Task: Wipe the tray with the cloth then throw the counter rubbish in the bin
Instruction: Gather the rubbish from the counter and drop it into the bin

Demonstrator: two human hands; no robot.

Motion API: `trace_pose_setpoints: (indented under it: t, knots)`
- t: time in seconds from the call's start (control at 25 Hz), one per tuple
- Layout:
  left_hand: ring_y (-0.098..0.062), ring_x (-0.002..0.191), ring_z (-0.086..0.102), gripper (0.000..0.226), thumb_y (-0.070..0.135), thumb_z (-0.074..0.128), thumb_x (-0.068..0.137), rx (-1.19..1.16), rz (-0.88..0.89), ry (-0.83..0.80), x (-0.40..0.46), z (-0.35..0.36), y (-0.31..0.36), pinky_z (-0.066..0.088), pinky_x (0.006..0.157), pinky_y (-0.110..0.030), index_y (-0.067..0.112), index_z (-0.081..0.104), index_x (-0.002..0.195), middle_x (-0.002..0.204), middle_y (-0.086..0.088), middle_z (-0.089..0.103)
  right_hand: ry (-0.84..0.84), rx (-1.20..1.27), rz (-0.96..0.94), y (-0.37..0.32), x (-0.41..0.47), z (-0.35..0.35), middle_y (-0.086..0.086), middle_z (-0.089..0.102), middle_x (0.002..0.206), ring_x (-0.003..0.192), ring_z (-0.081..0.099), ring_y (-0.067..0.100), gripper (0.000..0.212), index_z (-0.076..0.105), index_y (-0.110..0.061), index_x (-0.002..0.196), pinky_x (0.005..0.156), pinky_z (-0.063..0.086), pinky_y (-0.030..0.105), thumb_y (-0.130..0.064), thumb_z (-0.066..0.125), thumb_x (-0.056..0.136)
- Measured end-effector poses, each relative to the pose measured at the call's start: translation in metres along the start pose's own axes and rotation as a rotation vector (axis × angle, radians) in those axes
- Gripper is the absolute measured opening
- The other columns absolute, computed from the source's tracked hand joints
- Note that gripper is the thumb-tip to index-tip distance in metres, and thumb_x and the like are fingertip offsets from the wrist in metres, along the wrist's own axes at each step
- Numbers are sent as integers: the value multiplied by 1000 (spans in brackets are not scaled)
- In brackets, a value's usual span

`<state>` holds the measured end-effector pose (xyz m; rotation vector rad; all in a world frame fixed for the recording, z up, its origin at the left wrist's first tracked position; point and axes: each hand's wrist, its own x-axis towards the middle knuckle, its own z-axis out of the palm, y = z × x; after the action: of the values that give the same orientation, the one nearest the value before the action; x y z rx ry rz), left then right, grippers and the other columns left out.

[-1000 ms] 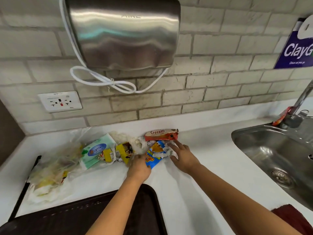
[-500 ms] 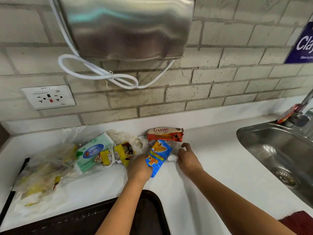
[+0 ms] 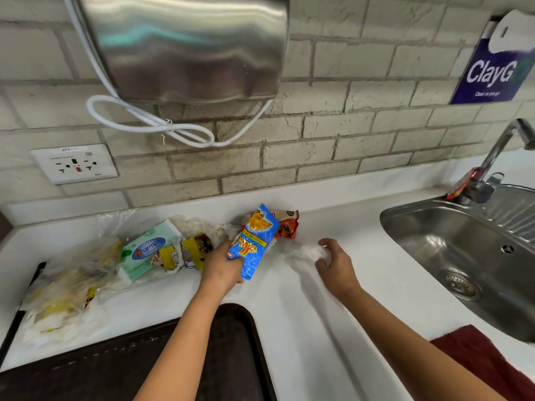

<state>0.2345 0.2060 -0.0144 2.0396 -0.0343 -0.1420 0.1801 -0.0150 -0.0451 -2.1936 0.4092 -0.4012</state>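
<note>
Gathering worktop rubbish: left hand (image 3: 221, 269) grips the blue snack wrapper (image 3: 254, 241) at its lower end, fingers curled round it, wrapper lifted and tilted up off the worktop (image 3: 312, 328). Right hand (image 3: 333, 263) has fingers curled over a crumpled white tissue (image 3: 311, 251) lying on the worktop just right of the wrapper. Red Crossini packet (image 3: 285, 225) lies behind the blue wrapper near the wall. More rubbish sits left: green tissue pack (image 3: 144, 250), yellow wrappers (image 3: 185, 251), clear plastic bags (image 3: 69, 285). All of it looks light, thin and crinkly; foil wrappers likely slippery, so pinch at an edge or scrunch them into the palm. Tissue is soft, may tear or shed if damp, best balled up whole. Loose bags are floppy, likely to spill contents, so lift by the bunched mouth. Dark tray (image 3: 115, 371) sits at near edge, dark red cloth (image 3: 474, 354) near right beside the sink (image 3: 451, 241). No bin in view.
</note>
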Motion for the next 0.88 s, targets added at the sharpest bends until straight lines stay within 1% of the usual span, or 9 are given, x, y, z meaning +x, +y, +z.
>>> trace_pose_setpoints:
  t: [0.08, 0.16, 0.28, 0.32, 0.4, 0.52, 0.64, 0.76, 0.88]
  knots:
    - [-24, 72, 60, 23, -2, 48, 85, -98, 10, 9, -20, 7, 13, 52, 43, -21, 16, 55, 97, 94, -9, 62, 63, 55, -25, -2, -15, -23, 2, 54, 99, 88, 50, 17, 32, 58, -2, 113, 71, 32, 11, 5, 51, 83]
    - [-21, 72, 59, 24, -3, 49, 85, -161, 11, 3, -43, 15, 25, 49, 40, -17, 16, 55, 99, 95, -8, 62, 102, 107, -15, 0, -33, -47, 6, 57, 96, 86, 51, 19, 23, 62, -2, 105, 71, 34, 15, 1, 54, 83]
    - [-15, 68, 59, 24, -3, 51, 86, -244, 1, -40, -75, 30, 40, 49, 40, -17, 14, 56, 101, 94, -6, 62, 96, 226, -4, 10, -58, -79, 8, 62, 92, 81, 58, 23, 11, 61, -19, 87, 71, 45, 30, -11, 58, 82]
    - [-15, 69, 59, 23, -3, 51, 87, -266, -3, -58, -84, 34, 45, 49, 41, -17, 14, 56, 102, 95, -7, 62, 86, 269, 5, 12, -65, -88, 10, 63, 90, 78, 60, 24, 15, 58, -23, 82, 70, 50, 34, -8, 56, 83]
    - [-16, 69, 59, 22, -2, 51, 87, -285, -5, -92, -105, 49, 57, 50, 42, -18, 13, 56, 102, 97, -8, 62, 78, 340, 13, 19, -81, -111, 15, 63, 85, 70, 60, 22, 24, 55, -20, 76, 64, 56, 28, 2, 51, 85]
    - [-15, 68, 59, 21, -2, 50, 87, -278, 31, -121, -139, 77, 76, 50, 43, -18, 12, 55, 102, 95, -7, 61, 109, 388, -2, 30, -105, -144, 10, 60, 75, 55, 57, 6, 24, 54, -16, 73, 57, 51, 19, 6, 51, 84]
    - [-13, 68, 60, 23, -2, 51, 88, -258, 108, -91, -173, 103, 88, 50, 43, -18, 11, 54, 106, 91, -3, 61, 125, 403, -24, 44, -133, -168, 6, 60, 70, 54, 56, 4, 7, 57, -20, 75, 60, 50, 24, -14, 54, 77]
    - [-11, 73, 62, 38, -7, 48, 86, -285, 143, -80, -212, 130, 96, 51, 50, -20, 22, 50, 110, 95, -2, 62, 140, 407, -43, 65, -163, -193, -1, 60, 66, 62, 55, 14, 8, 58, -25, 75, 62, 49, 35, -22, 51, 73]
    - [-4, 74, 62, 58, -15, 41, 81, -285, 204, -112, -261, 156, 97, 49, 59, -12, 35, 49, 108, 91, 2, 64, 158, 381, -136, 85, -199, -217, -13, 57, 63, 58, 50, 1, 16, 55, -31, 77, 57, 40, 15, -16, 49, 74]
